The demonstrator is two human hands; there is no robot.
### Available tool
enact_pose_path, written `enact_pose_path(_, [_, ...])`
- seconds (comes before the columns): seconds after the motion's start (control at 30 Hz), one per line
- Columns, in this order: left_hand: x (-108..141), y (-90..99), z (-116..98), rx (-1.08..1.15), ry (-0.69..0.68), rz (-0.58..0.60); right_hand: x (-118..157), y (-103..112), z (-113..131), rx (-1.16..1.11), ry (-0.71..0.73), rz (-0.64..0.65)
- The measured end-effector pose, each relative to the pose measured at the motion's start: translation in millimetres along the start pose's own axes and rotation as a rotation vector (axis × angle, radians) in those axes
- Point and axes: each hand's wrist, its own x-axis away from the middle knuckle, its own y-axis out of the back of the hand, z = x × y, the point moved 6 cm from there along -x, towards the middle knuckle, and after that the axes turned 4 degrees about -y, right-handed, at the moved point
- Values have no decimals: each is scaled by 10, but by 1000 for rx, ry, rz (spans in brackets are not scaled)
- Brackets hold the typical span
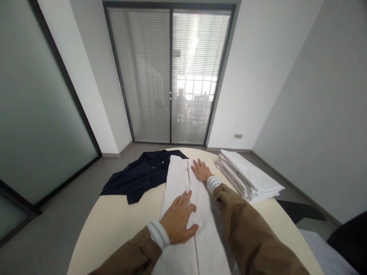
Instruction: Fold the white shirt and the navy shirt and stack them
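Note:
A long white garment [205,217] lies folded lengthwise on the round table [109,229], with a seam or fold line down its middle. Its kind I cannot make out. My left hand [179,219] rests on its near part, fingers spread across the middle line. Further away, my right hand [201,170] lies flat near the garment's far end, right of the line, fingers apart. Neither hand grips anything. A navy blue garment with light buttons [143,172] lies rumpled beside the white one, its edge meeting the white garment's far left side.
At the table's right stands a stack of folded white cloth [249,172]. Beyond the table is a glass door with blinds [170,76]. White walls rise on the right, a frosted glass panel [43,103] on the left. Dark and pale things fill the lower right corner.

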Motion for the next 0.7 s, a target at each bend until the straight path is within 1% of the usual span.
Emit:
enact_pose_path(0.07, [1, -9, -1, -16, 11, 10, 96, -31, -51, 18, -4, 30])
enact_pose_path(0.13, [1, -21, 2, -32, 16, 14, 204, -8, -95, 36, -16, -5])
enact_pose_path(0.23, [-1, -38, 25, -44, 24, -3, 435, 13, -70, 43, 54, -30])
enact_pose_path(0.3, [-3, -45, 46, -52, 29, -16, 650, -8, -27, 37, 122, -1])
enact_pose_path(0.37, [-5, -48, 64, -66, 32, -23, 905, -39, -10, 19, 159, 40])
enact_pose_path(0.43, [-8, -52, 74, -79, 36, -16, 1177, -66, -19, -5, 194, 71])
enact_pose_path(0.53, [-24, -67, 62, -80, 43, 8, 1561, -101, -58, -25, 294, 118])
enact_pose_path(0.6, [-55, -83, 31, -78, 42, 15, 1747, -113, -118, -23, 334, 137])
enact_pose_path(0.7, [-135, -112, -16, -64, 49, -7, 1886, -99, -233, -1, 308, 108])
